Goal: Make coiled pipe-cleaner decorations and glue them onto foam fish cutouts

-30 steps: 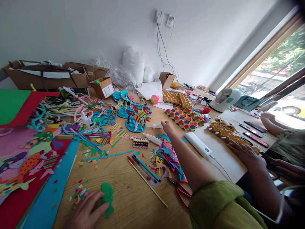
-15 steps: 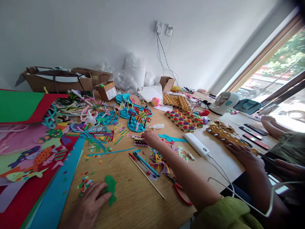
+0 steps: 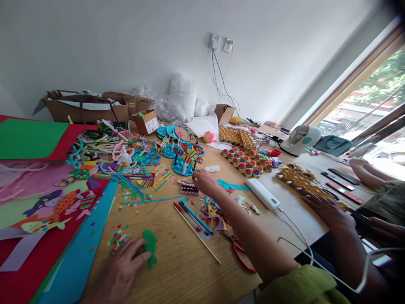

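Note:
My left hand (image 3: pixel 122 266) rests low on the table with curled fingers; its thumb and forefinger are at the left edge of a green paper fish (image 3: pixel 149 248). Tiny coloured paper bits (image 3: pixel 116 240) lie beside its knuckles. My right arm stretches far across the table. At its end my right hand (image 3: pixel 204 182) points downward with bent fingers at coiled, striped pipe cleaners (image 3: pixel 187 187); the fingertips are partly hidden, and what they grip cannot be made out. Just behind that hand lies a white glue bottle (image 3: pixel 212 168).
Pens (image 3: pixel 198 217), a wooden stick (image 3: pixel 202 238) and red-handled scissors (image 3: pixel 242 255) lie between my arms. A white power bank (image 3: pixel 262 193) trails a cable. Another person's hand (image 3: pixel 327 209) touches an egg carton strip (image 3: pixel 300 181). Coloured sheets (image 3: pixel 76 249) cover the left side.
The whole view has shifted slightly, so things appear a little farther right. Both hands stay at nearly the same places beside the fish and the pipe cleaners.

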A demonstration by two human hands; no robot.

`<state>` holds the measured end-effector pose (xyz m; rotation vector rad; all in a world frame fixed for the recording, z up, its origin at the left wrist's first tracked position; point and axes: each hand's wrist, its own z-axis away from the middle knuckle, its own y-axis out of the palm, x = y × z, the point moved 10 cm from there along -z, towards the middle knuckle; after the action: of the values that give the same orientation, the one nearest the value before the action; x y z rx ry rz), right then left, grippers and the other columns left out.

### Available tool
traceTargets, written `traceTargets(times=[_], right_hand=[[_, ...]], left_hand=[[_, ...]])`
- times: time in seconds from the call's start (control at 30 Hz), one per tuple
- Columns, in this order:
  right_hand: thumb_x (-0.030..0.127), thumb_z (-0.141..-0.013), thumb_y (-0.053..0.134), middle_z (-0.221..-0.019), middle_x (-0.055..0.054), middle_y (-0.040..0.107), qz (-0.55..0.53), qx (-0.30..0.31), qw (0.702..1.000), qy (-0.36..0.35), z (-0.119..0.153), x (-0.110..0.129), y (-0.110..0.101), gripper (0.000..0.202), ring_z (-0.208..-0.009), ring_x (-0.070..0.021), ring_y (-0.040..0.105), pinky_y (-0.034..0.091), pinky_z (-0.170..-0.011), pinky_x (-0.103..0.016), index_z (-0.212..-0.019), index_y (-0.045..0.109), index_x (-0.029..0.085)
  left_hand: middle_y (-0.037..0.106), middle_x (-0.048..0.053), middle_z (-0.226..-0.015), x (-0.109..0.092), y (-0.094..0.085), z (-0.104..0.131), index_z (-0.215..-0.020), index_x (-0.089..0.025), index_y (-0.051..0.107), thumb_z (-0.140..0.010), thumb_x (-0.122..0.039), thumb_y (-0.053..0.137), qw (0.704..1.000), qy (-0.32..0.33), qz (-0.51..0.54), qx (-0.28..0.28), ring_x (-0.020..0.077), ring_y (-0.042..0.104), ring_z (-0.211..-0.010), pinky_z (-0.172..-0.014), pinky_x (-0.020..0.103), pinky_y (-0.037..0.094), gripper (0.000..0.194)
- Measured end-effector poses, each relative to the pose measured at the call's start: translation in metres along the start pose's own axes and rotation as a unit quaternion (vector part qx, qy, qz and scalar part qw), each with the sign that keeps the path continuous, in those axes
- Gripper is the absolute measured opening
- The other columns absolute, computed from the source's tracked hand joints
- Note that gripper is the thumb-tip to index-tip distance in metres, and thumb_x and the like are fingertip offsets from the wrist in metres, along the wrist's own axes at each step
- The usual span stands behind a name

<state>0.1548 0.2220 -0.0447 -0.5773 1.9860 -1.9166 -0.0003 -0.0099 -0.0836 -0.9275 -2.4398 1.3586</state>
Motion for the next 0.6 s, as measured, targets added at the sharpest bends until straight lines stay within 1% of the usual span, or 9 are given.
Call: traceTargets(times=[0.07, 0.13, 0.17, 0.23, 0.27, 0.33, 0.4, 0.5, 0.6], right_hand=[[0.012, -0.078, 0.048, -0.091, -0.009, 0.064, -0.015, -0.026, 1.0, -0.005, 0.008, 0.005, -0.019, 0.017, -0.089, -0.0204, 0.056, 0.037, -0.074, -0.027, -0.086, 0.062, 0.017], [0.013, -0.08, 0.047, -0.088, -0.007, 0.064, -0.033, -0.042, 0.998, -0.015, 0.021, 0.018, -0.034, 0.015, -0.086, -0.0187, 0.056, 0.038, -0.073, -0.026, -0.086, 0.061, 0.017], [0.014, -0.08, 0.048, -0.086, -0.006, 0.064, -0.045, -0.045, 0.998, -0.025, 0.029, 0.027, -0.038, 0.013, -0.083, -0.0176, 0.056, 0.038, -0.072, -0.025, -0.084, 0.06, 0.017], [0.015, -0.078, 0.052, -0.081, -0.003, 0.063, -0.082, -0.047, 0.994, -0.056, 0.046, 0.051, -0.039, 0.008, -0.078, -0.0151, 0.056, 0.038, -0.069, -0.022, -0.081, 0.059, 0.018], [0.013, -0.077, 0.053, -0.079, -0.003, 0.063, -0.126, -0.056, 0.987, -0.086, 0.055, 0.066, -0.039, 0.007, -0.076, -0.0144, 0.056, 0.039, -0.068, -0.022, -0.079, 0.058, 0.017], [0.01, -0.074, 0.054, -0.077, -0.002, 0.062, -0.196, -0.045, 0.97, -0.137, 0.072, 0.093, -0.028, 0.009, -0.074, -0.0139, 0.055, 0.039, -0.066, -0.021, -0.079, 0.058, 0.017], [0.005, -0.074, 0.053, -0.077, -0.002, 0.062, -0.235, -0.027, 0.957, -0.167, 0.084, 0.112, -0.011, 0.016, -0.074, -0.0137, 0.056, 0.039, -0.067, -0.021, -0.082, 0.059, 0.017], [0.003, -0.075, 0.05, -0.083, -0.003, 0.063, -0.251, -0.003, 0.948, -0.195, 0.095, 0.129, 0.012, 0.024, -0.078, -0.0135, 0.057, 0.04, -0.07, -0.021, -0.09, 0.061, 0.018], [0.002, -0.076, 0.048, -0.087, -0.004, 0.062, -0.235, 0.015, 0.947, -0.219, 0.099, 0.138, 0.028, 0.027, -0.08, -0.0134, 0.057, 0.04, -0.07, -0.021, -0.093, 0.062, 0.018]], left_hand=[[0.064, 0.002, -0.098, 0.002, 0.004, 0.003, -0.093, -0.03, 0.064, -0.078, -0.007, 0.038, 1.0, -0.012, 0.006, 0.009, 0.0163, 0.059, -0.091, -0.076, 0.026, 0.051, 0.038], [0.063, 0.002, -0.1, 0.004, 0.008, 0.005, -0.095, -0.03, 0.064, -0.078, -0.006, 0.038, 0.999, -0.026, 0.016, 0.018, 0.0165, 0.058, -0.093, -0.078, 0.027, 0.05, 0.039], [0.062, 0.003, -0.101, 0.005, 0.01, 0.006, -0.096, -0.03, 0.063, -0.079, -0.006, 0.038, 0.999, -0.033, 0.023, 0.022, 0.0168, 0.057, -0.095, -0.079, 0.028, 0.05, 0.038], [0.061, 0.003, -0.102, 0.005, 0.009, 0.006, -0.096, -0.029, 0.063, -0.08, -0.006, 0.036, 0.998, -0.046, 0.036, 0.023, 0.0173, 0.056, -0.097, -0.081, 0.03, 0.049, 0.039], [0.061, 0.003, -0.103, 0.005, 0.009, 0.005, -0.096, -0.028, 0.063, -0.08, -0.005, 0.035, 0.997, -0.053, 0.042, 0.023, 0.0174, 0.055, -0.098, -0.082, 0.031, 0.048, 0.04], [0.061, 0.003, -0.102, 0.005, 0.008, 0.002, -0.095, -0.028, 0.064, -0.08, -0.003, 0.033, 0.996, -0.064, 0.056, 0.036, 0.0168, 0.054, -0.098, -0.081, 0.03, 0.048, 0.043], [0.061, 0.003, -0.102, 0.004, 0.009, -0.001, -0.095, -0.026, 0.064, -0.08, -0.004, 0.033, 0.993, -0.073, 0.073, 0.062, 0.0167, 0.054, -0.097, -0.082, 0.03, 0.047, 0.041], [0.06, 0.004, -0.101, 0.004, 0.009, -0.004, -0.096, -0.024, 0.064, -0.081, -0.006, 0.035, 0.989, -0.086, 0.086, 0.082, 0.018, 0.052, -0.099, -0.083, 0.032, 0.046, 0.037], [0.059, 0.006, -0.1, 0.003, 0.011, -0.005, -0.096, -0.023, 0.064, -0.082, -0.006, 0.034, 0.987, -0.084, 0.091, 0.105, 0.019, 0.052, -0.098, -0.082, 0.033, 0.047, 0.037]])
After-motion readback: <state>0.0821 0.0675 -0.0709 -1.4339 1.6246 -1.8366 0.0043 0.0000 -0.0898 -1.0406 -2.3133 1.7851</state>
